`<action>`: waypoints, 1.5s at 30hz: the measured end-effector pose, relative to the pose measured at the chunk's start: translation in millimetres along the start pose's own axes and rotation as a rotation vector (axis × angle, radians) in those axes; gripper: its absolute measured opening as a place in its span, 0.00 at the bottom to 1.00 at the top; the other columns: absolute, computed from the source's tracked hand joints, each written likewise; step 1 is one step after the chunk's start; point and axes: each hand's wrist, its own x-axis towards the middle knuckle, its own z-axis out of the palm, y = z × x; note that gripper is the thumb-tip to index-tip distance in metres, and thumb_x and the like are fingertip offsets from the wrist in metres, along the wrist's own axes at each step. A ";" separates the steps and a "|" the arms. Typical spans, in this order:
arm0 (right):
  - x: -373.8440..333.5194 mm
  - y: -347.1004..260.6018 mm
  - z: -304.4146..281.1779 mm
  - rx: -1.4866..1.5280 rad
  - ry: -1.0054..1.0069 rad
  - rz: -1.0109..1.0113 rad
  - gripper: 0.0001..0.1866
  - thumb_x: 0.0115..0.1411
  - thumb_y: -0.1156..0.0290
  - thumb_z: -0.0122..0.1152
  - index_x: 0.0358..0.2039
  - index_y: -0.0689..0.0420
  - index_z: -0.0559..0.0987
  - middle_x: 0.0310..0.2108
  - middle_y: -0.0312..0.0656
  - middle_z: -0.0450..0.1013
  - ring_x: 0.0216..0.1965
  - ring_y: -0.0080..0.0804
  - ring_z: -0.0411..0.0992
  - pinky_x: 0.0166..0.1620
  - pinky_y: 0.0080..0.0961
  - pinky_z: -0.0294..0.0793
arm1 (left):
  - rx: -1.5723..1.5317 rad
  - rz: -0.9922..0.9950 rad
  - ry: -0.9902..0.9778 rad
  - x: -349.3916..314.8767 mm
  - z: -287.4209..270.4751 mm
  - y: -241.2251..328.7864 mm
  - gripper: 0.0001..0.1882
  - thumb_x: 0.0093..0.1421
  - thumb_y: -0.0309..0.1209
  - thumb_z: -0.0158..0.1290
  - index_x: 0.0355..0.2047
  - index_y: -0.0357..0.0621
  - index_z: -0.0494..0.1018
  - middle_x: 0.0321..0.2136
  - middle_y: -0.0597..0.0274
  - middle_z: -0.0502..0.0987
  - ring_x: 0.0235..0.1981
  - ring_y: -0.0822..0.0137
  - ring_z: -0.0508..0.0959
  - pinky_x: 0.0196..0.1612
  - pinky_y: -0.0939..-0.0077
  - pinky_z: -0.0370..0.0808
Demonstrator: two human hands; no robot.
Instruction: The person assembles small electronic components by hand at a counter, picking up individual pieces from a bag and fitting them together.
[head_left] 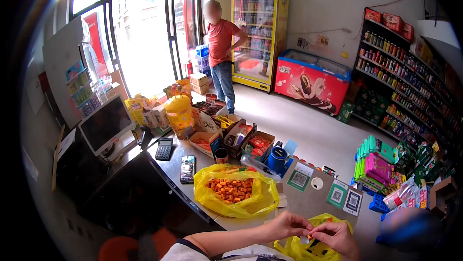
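Observation:
Over a second yellow plastic bag at the counter's near edge, my two hands meet. My left hand is closed in a pinch, its fingertips beside a small orange-and-white piece. My right hand pinches at the same piece from the other side; the fingers partly cover it, so its kind does not show. Dark and orange bits show inside the bag below. To the left, an open yellow plastic bag lies spread on the counter, heaped with small orange-red pieces.
Left of the bags lie a phone and a calculator, near a monitor. Snack boxes, a cup and a blue canister line the far side. Code cards lie rightward. A person stands beyond the counter.

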 end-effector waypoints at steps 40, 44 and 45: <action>25.5 39.3 60.8 1.134 0.568 -0.292 0.10 0.52 0.81 0.54 0.35 0.56 0.71 0.27 0.33 0.68 0.19 0.12 0.59 0.23 0.08 0.59 | -0.230 0.283 0.499 11.4 43.6 -12.9 0.25 0.44 0.29 0.64 0.40 0.41 0.63 0.38 0.66 0.66 0.41 0.73 0.68 0.45 0.78 0.66; 22.0 39.2 70.4 1.140 0.631 -0.310 0.09 0.53 0.78 0.55 0.36 0.54 0.71 0.27 0.33 0.69 0.18 0.11 0.57 0.24 0.09 0.60 | -0.199 0.294 0.532 14.5 44.6 -24.2 0.19 0.48 0.22 0.60 0.38 0.41 0.64 0.39 0.65 0.68 0.43 0.71 0.68 0.47 0.76 0.66; 20.4 38.1 72.6 1.161 0.618 -0.329 0.09 0.53 0.77 0.56 0.36 0.54 0.71 0.28 0.33 0.70 0.19 0.11 0.58 0.25 0.08 0.61 | -0.192 0.353 0.534 13.4 45.9 -25.8 0.17 0.49 0.20 0.58 0.37 0.40 0.65 0.38 0.64 0.68 0.42 0.71 0.69 0.47 0.76 0.66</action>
